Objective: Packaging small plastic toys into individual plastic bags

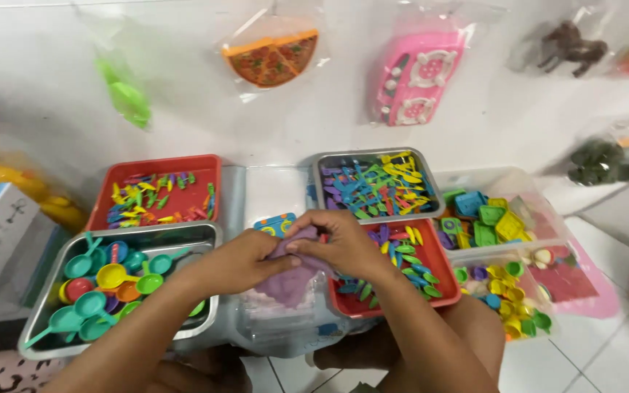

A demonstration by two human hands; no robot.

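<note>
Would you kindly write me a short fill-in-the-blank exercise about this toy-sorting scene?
1. Both hands, left hand and right hand, hold a ____ toy.
2. The toy pans lie in a ____ tray.
3. On the wall, a bagged toy ____ hangs left of the pink stove.

Missing words: purple; metal; pizza

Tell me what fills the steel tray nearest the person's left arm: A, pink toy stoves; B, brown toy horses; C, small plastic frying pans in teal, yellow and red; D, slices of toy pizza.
C: the steel tray by the left hand is heaped with small round plastic pans with handles, mostly teal, with some yellow, orange and red.
</note>
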